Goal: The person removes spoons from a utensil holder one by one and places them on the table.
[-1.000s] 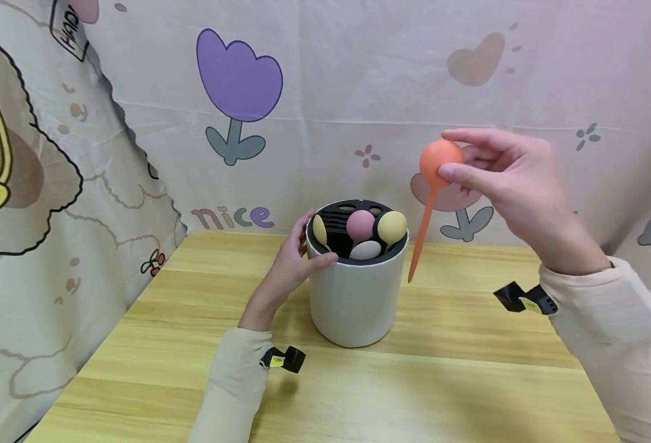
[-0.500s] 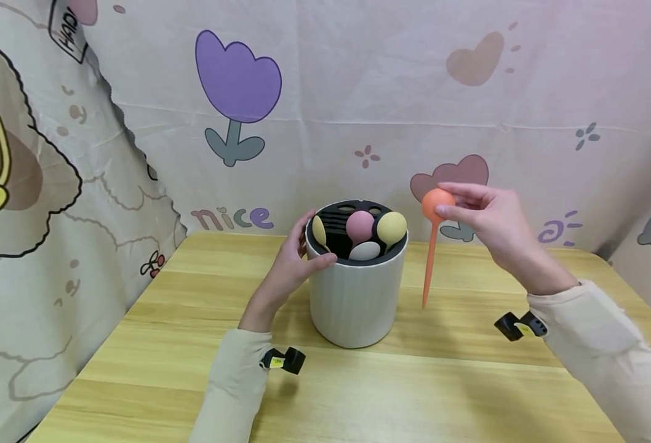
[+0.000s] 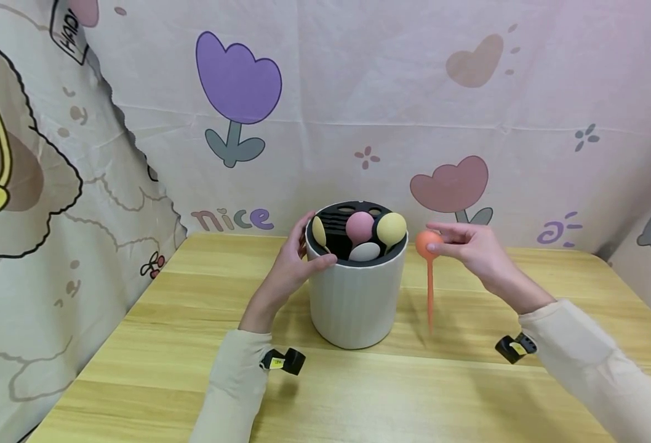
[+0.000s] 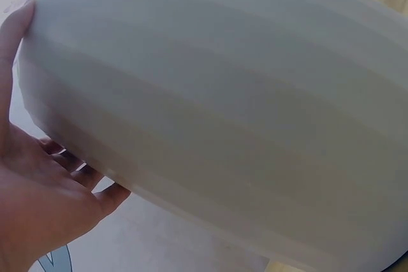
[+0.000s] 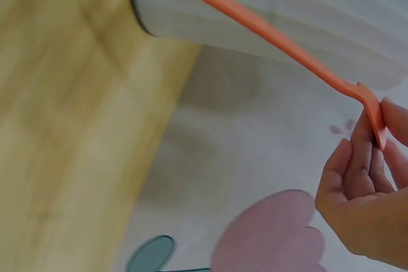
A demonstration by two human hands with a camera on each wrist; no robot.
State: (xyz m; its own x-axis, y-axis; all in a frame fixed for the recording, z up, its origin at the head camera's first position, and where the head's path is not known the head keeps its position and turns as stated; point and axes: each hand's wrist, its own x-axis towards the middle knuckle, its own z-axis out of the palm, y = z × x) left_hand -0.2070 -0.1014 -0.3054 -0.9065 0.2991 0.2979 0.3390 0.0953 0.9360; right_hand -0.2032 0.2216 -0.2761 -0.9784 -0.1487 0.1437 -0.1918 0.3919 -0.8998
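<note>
The right hand (image 3: 483,255) pinches the orange spoon (image 3: 430,277) by its round head between thumb and fingertips, the handle hanging nearly upright below them. Just left of these fingers stands the white pot (image 3: 354,304); beyond, the left hand (image 3: 288,264) grips its opposite side.

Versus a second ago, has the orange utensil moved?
Yes, downward: in the head view, the orange utensil overlapped the pink printed bloom; now it sits below.

On my feed I see a table (image 3: 403,400) of pale yellowish wood, its grain running crosswise, soft shadows across it; a white, faintly ribbed container (image 3: 353,301) stands upright directly on it.
</note>
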